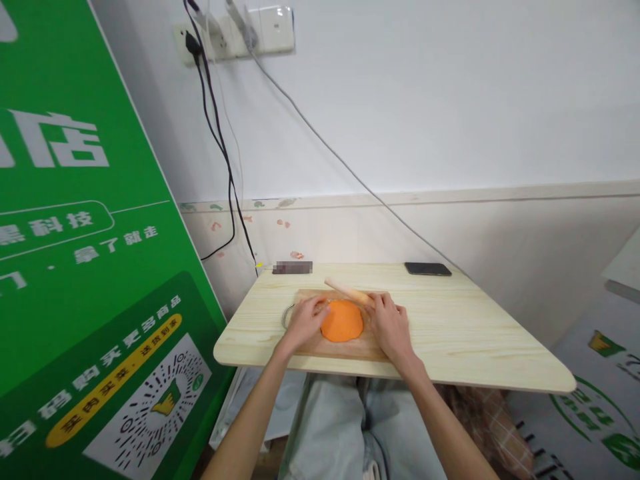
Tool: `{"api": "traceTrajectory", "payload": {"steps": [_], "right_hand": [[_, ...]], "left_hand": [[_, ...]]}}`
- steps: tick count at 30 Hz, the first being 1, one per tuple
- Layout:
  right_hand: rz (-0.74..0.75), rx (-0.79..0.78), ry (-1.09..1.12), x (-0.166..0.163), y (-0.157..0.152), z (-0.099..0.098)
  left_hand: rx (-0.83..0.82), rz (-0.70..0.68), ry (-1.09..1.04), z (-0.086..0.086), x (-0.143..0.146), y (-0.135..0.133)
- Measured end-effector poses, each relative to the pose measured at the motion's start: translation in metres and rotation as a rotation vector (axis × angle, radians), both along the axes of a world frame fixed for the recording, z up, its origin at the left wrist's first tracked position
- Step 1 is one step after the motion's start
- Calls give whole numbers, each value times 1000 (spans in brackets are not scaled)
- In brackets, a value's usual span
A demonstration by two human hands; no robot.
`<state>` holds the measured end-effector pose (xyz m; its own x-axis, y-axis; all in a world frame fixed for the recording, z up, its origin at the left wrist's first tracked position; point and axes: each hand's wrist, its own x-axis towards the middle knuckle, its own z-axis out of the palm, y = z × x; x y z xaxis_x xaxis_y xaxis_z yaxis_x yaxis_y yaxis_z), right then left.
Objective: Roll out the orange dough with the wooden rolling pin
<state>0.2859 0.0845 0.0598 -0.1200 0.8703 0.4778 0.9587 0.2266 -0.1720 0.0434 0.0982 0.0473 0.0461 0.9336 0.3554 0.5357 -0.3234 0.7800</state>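
Observation:
A flat round disc of orange dough lies on a wooden cutting board near the front of a light wooden table. My left hand rests on the board at the dough's left edge, its fingers curled and touching the dough. My right hand lies at the dough's right edge, fingers bent against it. A wooden rolling pin lies across the back of the board, just beyond my right hand's fingertips. Neither hand is lifting anything.
A black phone lies at the table's far edge, and a dark blurred item at the far left. Cables hang from a wall socket. A green printed banner stands close on the left. My knees are under the table.

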Motion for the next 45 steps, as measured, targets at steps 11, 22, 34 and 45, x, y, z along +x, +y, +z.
{"api": "traceTrajectory", "payload": {"steps": [11,22,34,45], "right_hand": [[-37,7,32,1,-1,-2],[-52,-2,-9,0,-6,-1],[-80,-58,-21,0,-5,3],[-75,-46,-15,0,-6,6]], "left_hand": [[36,43,17,-6,15,9],[78,16,57,-3,15,2],[-7,304,-96,0,13,2],[23,34,345,14,20,-20]]}}
